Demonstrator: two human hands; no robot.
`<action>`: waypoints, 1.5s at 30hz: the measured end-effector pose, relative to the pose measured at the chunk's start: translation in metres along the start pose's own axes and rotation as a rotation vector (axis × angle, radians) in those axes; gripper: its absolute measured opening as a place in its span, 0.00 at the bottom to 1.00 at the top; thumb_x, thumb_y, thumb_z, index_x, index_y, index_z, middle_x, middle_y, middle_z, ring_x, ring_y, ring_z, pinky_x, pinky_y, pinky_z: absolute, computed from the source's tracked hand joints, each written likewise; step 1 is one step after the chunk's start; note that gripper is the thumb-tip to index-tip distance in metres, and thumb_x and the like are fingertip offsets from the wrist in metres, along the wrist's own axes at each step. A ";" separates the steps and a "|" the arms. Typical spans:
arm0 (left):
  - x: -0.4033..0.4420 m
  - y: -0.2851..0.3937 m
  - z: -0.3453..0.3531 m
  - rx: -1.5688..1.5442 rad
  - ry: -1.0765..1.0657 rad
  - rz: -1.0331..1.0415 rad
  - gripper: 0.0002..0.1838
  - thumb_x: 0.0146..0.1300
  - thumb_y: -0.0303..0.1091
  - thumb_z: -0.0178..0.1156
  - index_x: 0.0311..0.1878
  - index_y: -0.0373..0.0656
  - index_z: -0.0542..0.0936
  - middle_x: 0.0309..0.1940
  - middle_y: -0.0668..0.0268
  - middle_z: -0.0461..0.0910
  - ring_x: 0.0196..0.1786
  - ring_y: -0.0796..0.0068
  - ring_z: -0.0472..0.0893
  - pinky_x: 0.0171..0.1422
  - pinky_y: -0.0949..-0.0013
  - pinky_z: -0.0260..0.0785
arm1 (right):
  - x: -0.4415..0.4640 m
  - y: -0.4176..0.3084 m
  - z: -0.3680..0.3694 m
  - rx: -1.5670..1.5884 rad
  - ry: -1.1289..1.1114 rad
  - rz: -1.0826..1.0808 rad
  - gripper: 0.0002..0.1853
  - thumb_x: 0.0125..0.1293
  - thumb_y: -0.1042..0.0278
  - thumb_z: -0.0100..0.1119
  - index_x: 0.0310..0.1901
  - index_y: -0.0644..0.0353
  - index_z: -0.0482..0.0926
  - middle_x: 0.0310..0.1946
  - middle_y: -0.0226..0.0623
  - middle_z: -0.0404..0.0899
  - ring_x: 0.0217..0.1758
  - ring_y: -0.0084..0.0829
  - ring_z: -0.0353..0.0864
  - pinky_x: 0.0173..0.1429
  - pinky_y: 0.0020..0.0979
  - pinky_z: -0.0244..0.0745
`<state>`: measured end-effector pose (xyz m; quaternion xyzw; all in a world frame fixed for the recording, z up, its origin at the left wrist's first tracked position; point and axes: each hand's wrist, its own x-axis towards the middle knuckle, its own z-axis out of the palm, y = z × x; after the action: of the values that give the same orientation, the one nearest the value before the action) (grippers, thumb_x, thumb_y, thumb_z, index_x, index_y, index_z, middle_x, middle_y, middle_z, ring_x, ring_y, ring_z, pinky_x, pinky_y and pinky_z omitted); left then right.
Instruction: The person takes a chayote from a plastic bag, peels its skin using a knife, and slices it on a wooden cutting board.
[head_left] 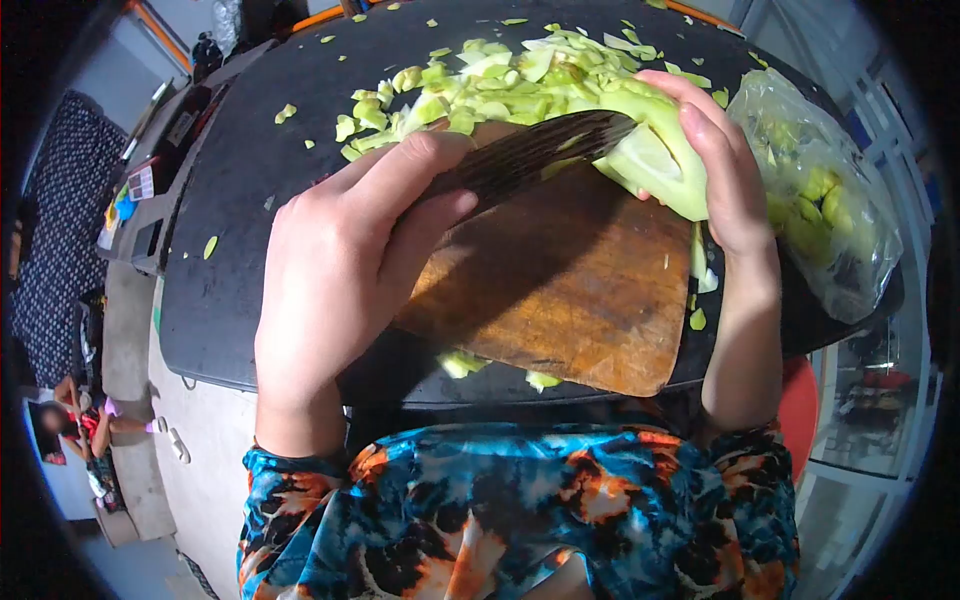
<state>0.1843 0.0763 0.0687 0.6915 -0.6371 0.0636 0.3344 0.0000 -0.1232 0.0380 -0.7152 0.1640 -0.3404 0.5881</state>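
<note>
My left hand [335, 250] is closed around a wide, dark-bladed knife [530, 155], which slants up to the right. The blade's far end meets a pale green, peeled fruit [665, 150]; its kind I cannot tell. Around the fruit's right side and top curl the fingers of my right hand [735, 175], and a fingertip shows beneath it. A whitish cut face on the fruit is turned toward me. Below the knife lies a worn wooden cutting board [570, 290]. Heaped behind it are pale green slices and pieces [500, 90].
A clear plastic bag [825, 215] with green pieces sits at the right of the black table [235, 270]. Scraps [460, 363] lie by the board's near edge. Far left, a person [90, 430] is beyond the table. A red seat [800, 410] shows at right.
</note>
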 end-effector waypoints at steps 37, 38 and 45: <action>-0.004 0.000 0.005 -0.126 0.067 -0.081 0.09 0.68 0.31 0.58 0.48 0.37 0.76 0.28 0.71 0.75 0.31 0.87 0.71 0.35 0.80 0.64 | 0.002 0.013 0.015 0.167 0.238 -0.264 0.33 0.69 0.43 0.47 0.62 0.64 0.65 0.52 0.41 0.75 0.47 0.29 0.80 0.44 0.34 0.82; -0.003 0.000 0.006 -0.140 0.034 -0.082 0.10 0.69 0.31 0.57 0.48 0.36 0.76 0.27 0.71 0.75 0.31 0.87 0.70 0.34 0.80 0.63 | 0.001 0.013 0.015 0.157 0.228 -0.266 0.33 0.69 0.43 0.47 0.63 0.64 0.65 0.52 0.41 0.75 0.47 0.29 0.80 0.44 0.34 0.81; 0.000 0.003 0.012 -0.377 -0.114 -0.300 0.10 0.70 0.36 0.56 0.43 0.39 0.72 0.24 0.54 0.74 0.26 0.61 0.74 0.35 0.66 0.68 | 0.003 0.018 0.017 0.211 0.317 -0.306 0.34 0.69 0.42 0.47 0.63 0.65 0.64 0.52 0.42 0.75 0.47 0.30 0.80 0.44 0.32 0.81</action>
<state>0.1772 0.0695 0.0609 0.7062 -0.5458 -0.1457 0.4268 0.0168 -0.1170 0.0207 -0.6039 0.1076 -0.5487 0.5681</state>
